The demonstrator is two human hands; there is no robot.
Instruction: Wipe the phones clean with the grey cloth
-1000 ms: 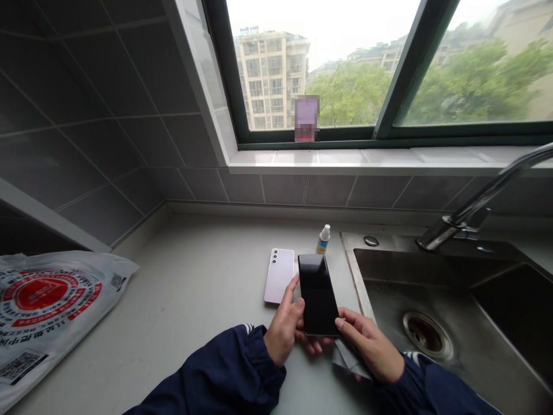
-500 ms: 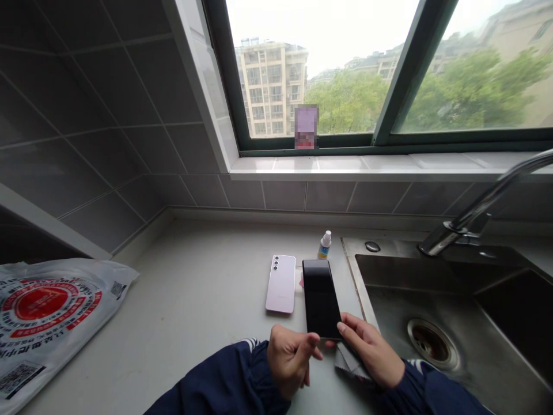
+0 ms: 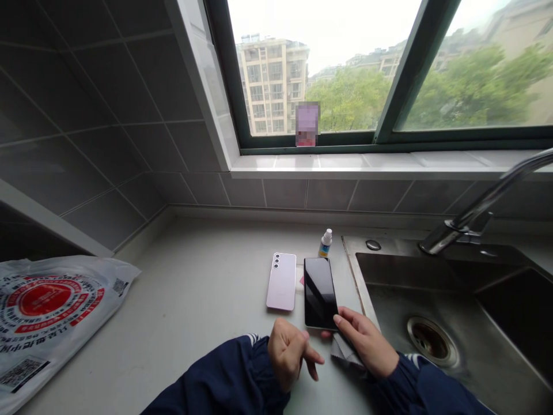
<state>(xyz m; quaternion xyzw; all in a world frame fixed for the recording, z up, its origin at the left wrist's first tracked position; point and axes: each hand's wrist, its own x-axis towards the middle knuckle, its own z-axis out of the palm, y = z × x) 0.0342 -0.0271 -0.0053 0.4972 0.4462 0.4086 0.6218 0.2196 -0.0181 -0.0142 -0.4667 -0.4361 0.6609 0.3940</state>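
A black phone [image 3: 320,292] lies screen up on the grey counter, beside the sink's left rim. My right hand [image 3: 366,349] pinches its near right corner with thumb and forefinger. A grey cloth [image 3: 343,353] is tucked under that hand's palm. My left hand [image 3: 292,356] hovers just left of the phone's near end, fingers loosely curled and apart, holding nothing. A lilac phone [image 3: 281,280] lies face down right beside the black one, on its left.
A small spray bottle [image 3: 325,243] stands behind the phones. The steel sink [image 3: 367,271] and its faucet [image 3: 477,210] fill the right side. A printed plastic bag [image 3: 47,311] lies at the far left. A tiled wall and a window ledge run along the back.
My left hand let go of the black phone and drew back. My right hand lowered the phone onto the counter next to the lilac phone.
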